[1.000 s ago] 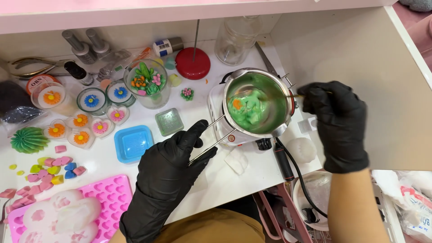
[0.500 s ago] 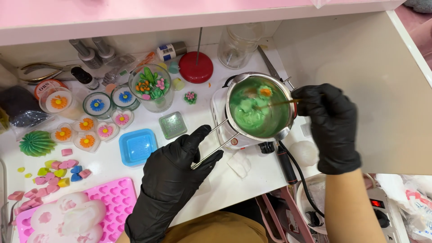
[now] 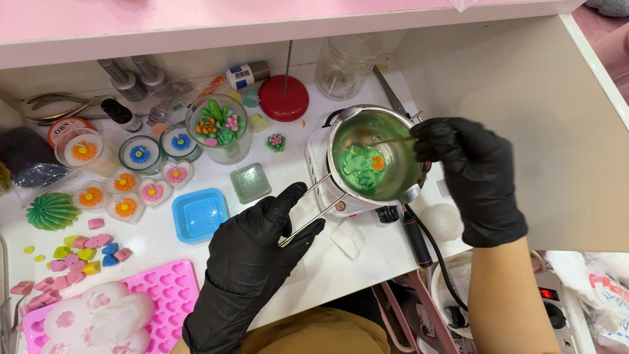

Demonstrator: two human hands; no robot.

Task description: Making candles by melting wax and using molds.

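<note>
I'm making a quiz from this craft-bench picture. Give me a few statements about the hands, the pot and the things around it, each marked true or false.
1. The left hand grips the wire handle of the metal pot. True.
2. The right hand holds a thin stick that reaches into the pot. True.
3. The melt in the pot is red. False: it is green, with an orange piece floating in it.
4. Both hands are bare. False: both wear black gloves.
5. The blue square mould lies left of the pot. True.
6. The pink heart mould sits on the pot. False: it lies at the table's near left.
</note>
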